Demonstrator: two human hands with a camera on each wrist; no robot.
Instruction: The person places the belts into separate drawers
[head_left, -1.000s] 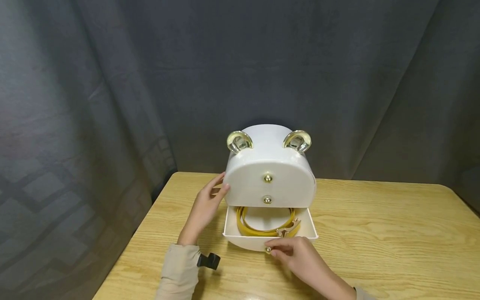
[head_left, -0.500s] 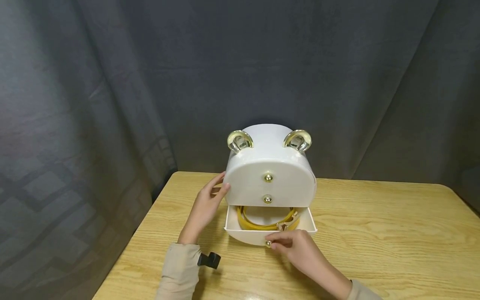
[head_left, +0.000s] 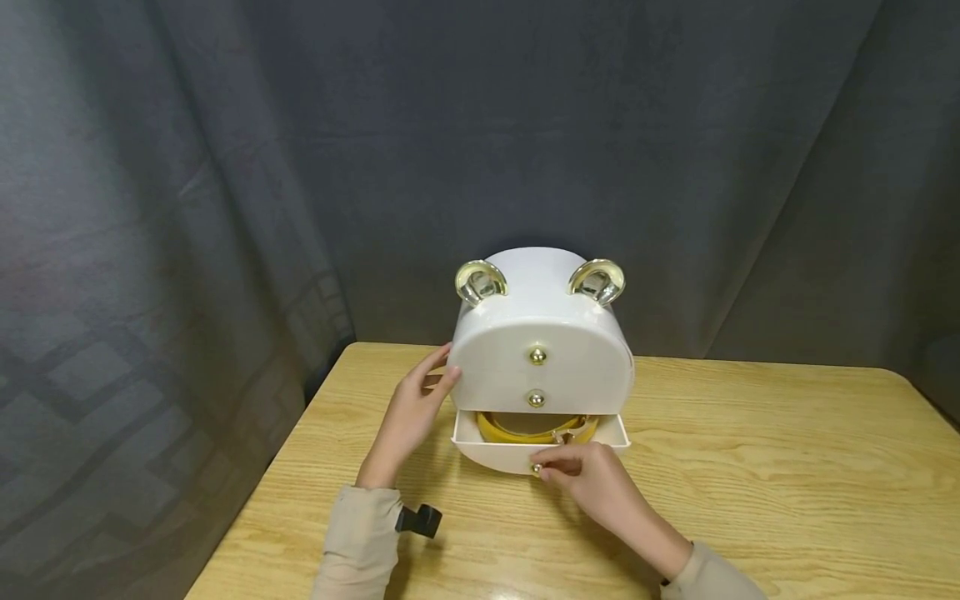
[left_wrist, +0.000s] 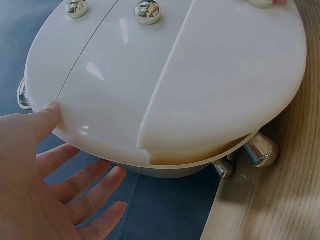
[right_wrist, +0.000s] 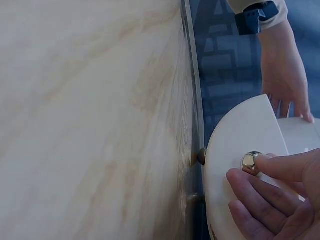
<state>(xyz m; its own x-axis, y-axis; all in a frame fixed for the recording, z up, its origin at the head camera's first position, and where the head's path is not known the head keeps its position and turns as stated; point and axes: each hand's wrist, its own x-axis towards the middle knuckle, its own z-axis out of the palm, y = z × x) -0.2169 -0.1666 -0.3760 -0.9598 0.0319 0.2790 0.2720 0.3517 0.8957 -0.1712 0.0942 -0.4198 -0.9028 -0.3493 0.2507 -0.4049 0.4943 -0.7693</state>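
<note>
A rounded white storage box (head_left: 491,367) with gold ears stands on the table, its bottom drawer (head_left: 487,457) partly pulled out. A coiled yellow belt (head_left: 495,429) with a gold-toned buckle lies in that drawer, partly hidden by the box above. My right hand (head_left: 603,487) pinches the drawer's gold knob (right_wrist: 250,164) between thumb and fingers. At the box's left side is my left hand (head_left: 412,408); its thumb (left_wrist: 47,116) touches the front edge while the other fingers spread along the side, as the left wrist view shows.
The wooden table (head_left: 750,467) extends to both sides of the box. Behind it hangs a dark grey curtain (head_left: 675,167). Short gold feet (left_wrist: 262,150) support the box, and two more gold knobs (head_left: 537,356) sit on its upper front.
The bottom drawer has slid further into the box, with my right hand moving forward on its knob. Less of the belt shows now. My left hand has stayed in place.
</note>
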